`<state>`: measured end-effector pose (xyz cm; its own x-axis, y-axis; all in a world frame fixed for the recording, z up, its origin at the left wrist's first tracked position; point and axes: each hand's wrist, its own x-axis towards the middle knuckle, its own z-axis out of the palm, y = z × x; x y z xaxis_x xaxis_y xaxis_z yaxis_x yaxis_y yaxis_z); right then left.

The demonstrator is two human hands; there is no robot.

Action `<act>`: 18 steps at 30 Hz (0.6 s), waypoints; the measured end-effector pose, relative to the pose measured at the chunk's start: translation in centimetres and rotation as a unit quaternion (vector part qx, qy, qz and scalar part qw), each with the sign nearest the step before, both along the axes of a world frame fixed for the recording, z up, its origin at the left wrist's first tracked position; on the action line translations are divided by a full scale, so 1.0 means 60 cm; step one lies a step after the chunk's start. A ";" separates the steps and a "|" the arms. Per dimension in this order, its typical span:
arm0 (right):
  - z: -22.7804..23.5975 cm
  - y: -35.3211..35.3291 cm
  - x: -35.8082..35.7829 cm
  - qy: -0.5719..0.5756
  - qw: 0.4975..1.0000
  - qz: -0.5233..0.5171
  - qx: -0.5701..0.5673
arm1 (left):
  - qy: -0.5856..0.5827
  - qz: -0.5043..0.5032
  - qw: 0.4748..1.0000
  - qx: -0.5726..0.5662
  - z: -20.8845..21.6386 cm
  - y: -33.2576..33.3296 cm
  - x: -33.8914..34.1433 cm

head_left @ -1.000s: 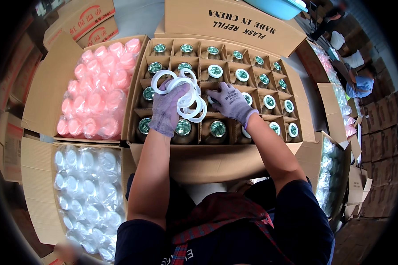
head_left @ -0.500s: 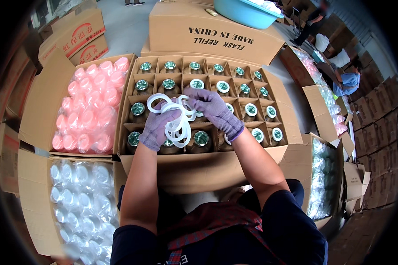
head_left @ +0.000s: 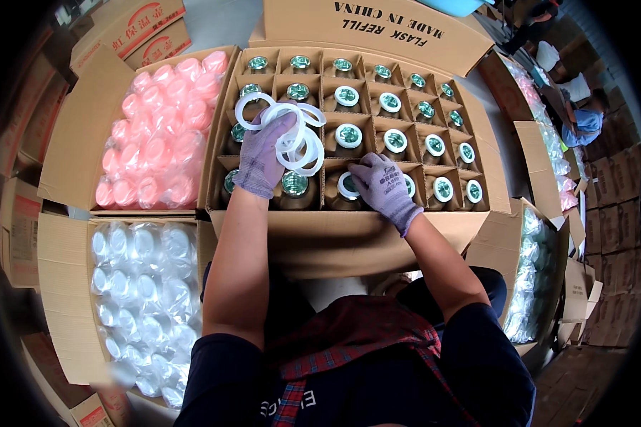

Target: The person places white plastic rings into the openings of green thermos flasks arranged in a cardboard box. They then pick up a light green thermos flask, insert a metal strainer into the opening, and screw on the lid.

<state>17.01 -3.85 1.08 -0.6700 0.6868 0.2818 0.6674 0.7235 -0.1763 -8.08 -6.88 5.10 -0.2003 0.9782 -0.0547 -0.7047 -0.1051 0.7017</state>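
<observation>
A brown cardboard carton (head_left: 349, 226) is standing open in the middle, its cardboard dividers (head_left: 322, 107) forming a grid of cells. Silvery, green-mouthed flasks (head_left: 295, 183) are sitting upright in these cells, one to a cell where the view is clear. In the far row, the mouths are showing bare. White rings (head_left: 337, 135) are encircling two mouths in the middle of the second row from the far side, and several more in the two nearer rows toward the right. The surface beneath the carton is staying hidden from view.
</observation>
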 end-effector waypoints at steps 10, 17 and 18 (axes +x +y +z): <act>0.044 -0.031 0.025 -0.096 0.988 0.113 -0.039 | 0.020 0.011 0.999 0.037 0.004 -0.002 -0.014; 0.039 -0.020 0.015 -0.104 0.986 0.118 -0.060 | 0.009 0.026 0.999 0.016 0.009 -0.013 -0.016; 0.039 -0.023 0.009 -0.082 0.989 0.110 -0.051 | 0.004 0.005 1.000 0.014 0.003 -0.015 -0.015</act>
